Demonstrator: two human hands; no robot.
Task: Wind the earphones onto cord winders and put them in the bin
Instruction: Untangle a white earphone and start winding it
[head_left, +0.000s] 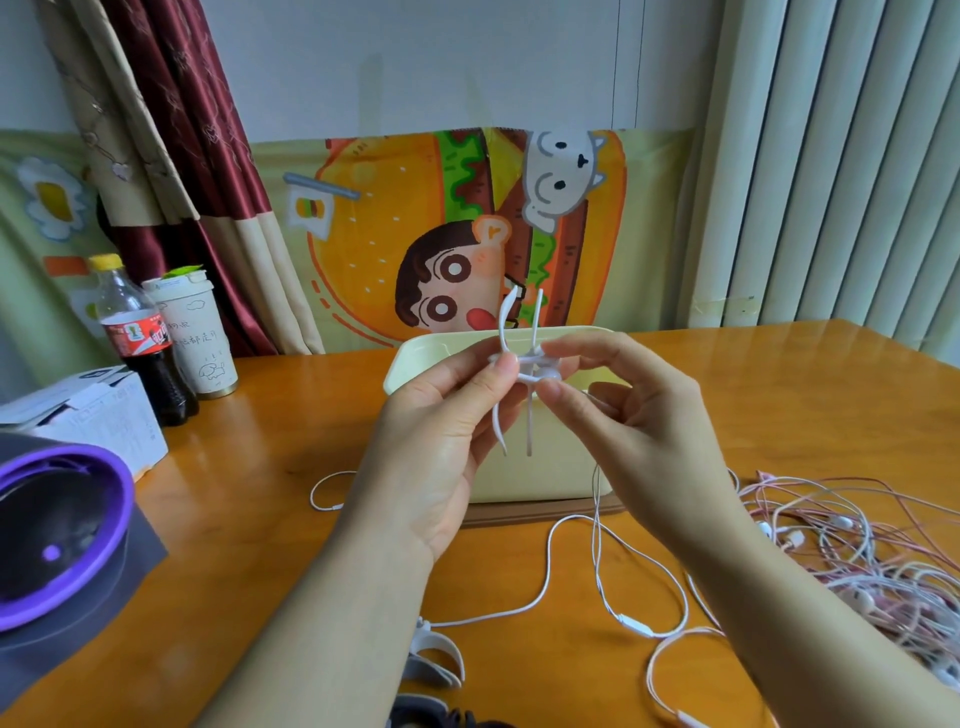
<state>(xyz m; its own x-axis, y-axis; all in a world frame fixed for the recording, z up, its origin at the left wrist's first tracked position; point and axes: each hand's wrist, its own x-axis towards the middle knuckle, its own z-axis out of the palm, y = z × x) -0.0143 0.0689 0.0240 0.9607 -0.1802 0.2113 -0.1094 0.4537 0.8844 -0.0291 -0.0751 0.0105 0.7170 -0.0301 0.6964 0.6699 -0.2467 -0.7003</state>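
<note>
At the far left of the table (285, 441), a cola bottle (137, 343) and a cup (200, 338) are standing side by side. The left hand (441, 447) is pinching the left side of a white cord winder (524, 364) between thumb and forefinger, holding it in the air in front of the cream bin (550, 473). The right hand (639, 415) is pinching the winder's right side, its other fingers (613, 389) loosely spread. A white earphone cord (545, 582) is hanging below the hands and looping over the table. At the right, a tangled pile of earphones (857, 545) is lying.
</note>
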